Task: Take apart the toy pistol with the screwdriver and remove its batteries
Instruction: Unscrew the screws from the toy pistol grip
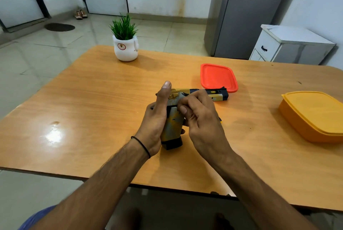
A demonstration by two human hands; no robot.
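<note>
The toy pistol (173, 127), yellow and grey with a black barrel end and black grip base, is held above the middle of the wooden table (96, 99), barrel pointing right. My left hand (157, 116) grips its handle from the left, thumb pointing up beside the slide. My right hand (199, 114) is curled over the frame from the right, fingertips pinched at the pistol's side. A small black and yellow tip (220, 120) sticks out behind my right hand; the screwdriver is otherwise hidden. No batteries are visible.
A red lid (218, 77) lies just behind the barrel. A yellow lidded box (313, 114) stands at the right edge. A white pot with a green plant (125, 44) stands at the table's far side. A grey fridge and a white cabinet stand beyond.
</note>
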